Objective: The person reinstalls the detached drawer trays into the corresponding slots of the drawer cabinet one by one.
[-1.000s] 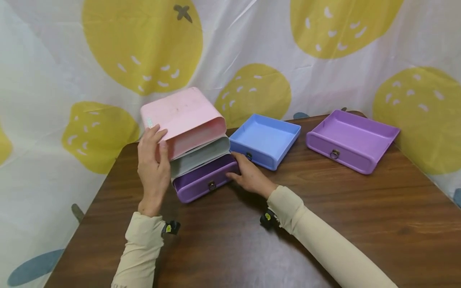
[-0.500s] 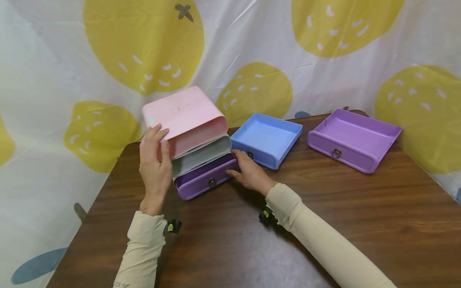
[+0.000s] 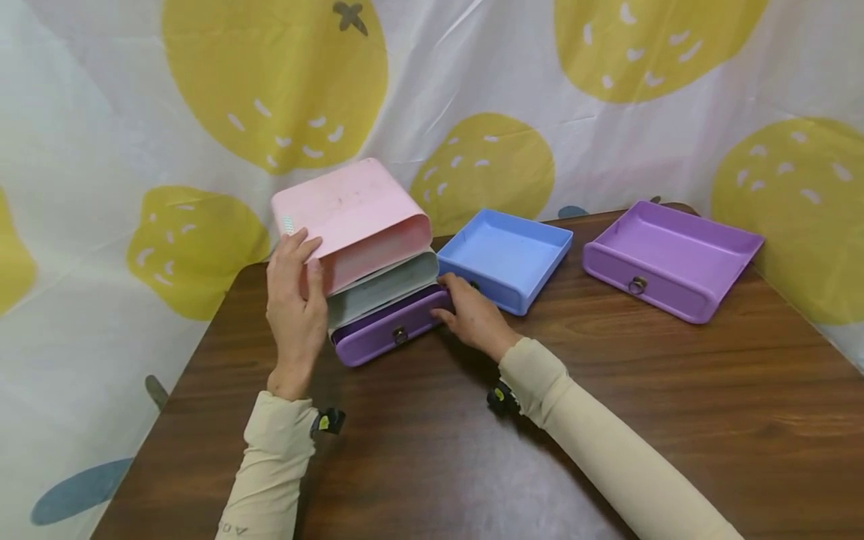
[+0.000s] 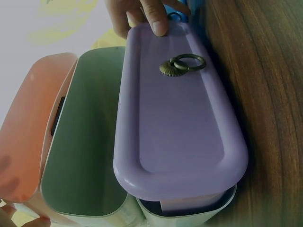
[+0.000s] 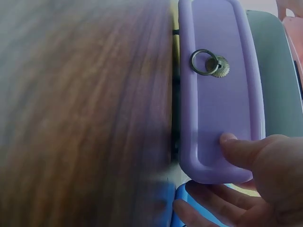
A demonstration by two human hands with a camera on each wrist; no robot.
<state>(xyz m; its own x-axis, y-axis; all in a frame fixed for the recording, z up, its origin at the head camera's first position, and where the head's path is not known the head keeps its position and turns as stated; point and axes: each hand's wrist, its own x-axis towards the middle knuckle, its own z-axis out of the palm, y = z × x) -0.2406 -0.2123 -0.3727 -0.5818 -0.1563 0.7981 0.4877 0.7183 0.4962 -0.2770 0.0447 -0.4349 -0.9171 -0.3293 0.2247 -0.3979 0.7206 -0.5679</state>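
Note:
A three-tier drawer cabinet stands left of the middle in the head view, with a pink top tier [image 3: 344, 210], a grey-green middle tier [image 3: 385, 289] and a purple drawer [image 3: 388, 337] in the bottom tier. The upper two tiers hold no drawers. My left hand [image 3: 297, 322] rests against the pink tier's left edge, fingers fairly straight on top and thumb at the front. My right hand [image 3: 475, 319] holds the drawer's right end, thumb pressed on its front [image 5: 213, 104] and the other fingers around its side. A brass ring pull [image 4: 182, 65] hangs on that front.
A blue drawer [image 3: 506, 255] lies on the wooden table [image 3: 432, 465], close behind my right hand. Farther right sits another purple drawer [image 3: 675, 259] with a ring pull. A lemon-print cloth [image 3: 432, 90] hangs behind the table.
The purple drawer has slid farther into the bottom tier, my right hand moving in with it. My left hand stays on the pink tier. The head view has shifted slightly.

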